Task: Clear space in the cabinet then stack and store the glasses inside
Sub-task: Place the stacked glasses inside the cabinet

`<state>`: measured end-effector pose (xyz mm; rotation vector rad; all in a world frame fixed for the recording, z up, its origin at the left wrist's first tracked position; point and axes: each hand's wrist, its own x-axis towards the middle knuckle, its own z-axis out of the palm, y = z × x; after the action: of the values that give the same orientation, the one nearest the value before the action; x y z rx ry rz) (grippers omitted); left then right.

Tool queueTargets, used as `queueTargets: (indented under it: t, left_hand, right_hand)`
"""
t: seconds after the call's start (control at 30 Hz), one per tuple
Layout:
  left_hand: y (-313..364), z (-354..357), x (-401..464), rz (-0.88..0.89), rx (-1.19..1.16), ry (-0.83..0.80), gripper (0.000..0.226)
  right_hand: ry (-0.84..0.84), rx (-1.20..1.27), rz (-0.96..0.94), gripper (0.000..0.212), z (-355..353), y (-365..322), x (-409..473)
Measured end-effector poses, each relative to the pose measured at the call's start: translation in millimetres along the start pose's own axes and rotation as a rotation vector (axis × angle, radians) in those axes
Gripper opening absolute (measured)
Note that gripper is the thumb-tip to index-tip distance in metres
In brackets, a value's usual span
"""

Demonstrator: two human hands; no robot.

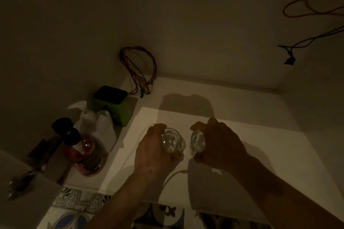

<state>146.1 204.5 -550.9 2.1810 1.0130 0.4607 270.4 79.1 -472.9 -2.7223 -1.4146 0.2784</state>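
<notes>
In dim light, the left hand curls its fingers round a clear glass whose near side is hidden by the palm. Just beside it, the right hand grips a second glass, mostly covered. Both sit over the white shelf. Left of the fingers, a reddish bottle stands blurred.

Very dim, warm brownish light. A brighter patch falls across the shelf from behind the viewer; hard shadows thrown fwd. Grainy, soft detail, wide-angle bending at edges.
</notes>
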Motion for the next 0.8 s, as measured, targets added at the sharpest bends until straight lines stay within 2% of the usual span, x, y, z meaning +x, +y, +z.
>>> queueTargets:
  t: [0.27,0.5,0.8]
  left_hand:
    - [-5,8,-3,0.011,0.05,-0.029,0.092]
    - [-5,6,-13,0.006,0.092,-0.027,0.087]
    - [-5,1,-20,0.006,0.032,-0.06,0.085]
  right_hand:
    - [0.061,-0.07,-0.046,0.082,-3,1,36]
    - [-0.016,0.038,-0.048,0.084,-7,-15,79]
    - [-0.079,0.075,-0.103,0.084,14,-38,117]
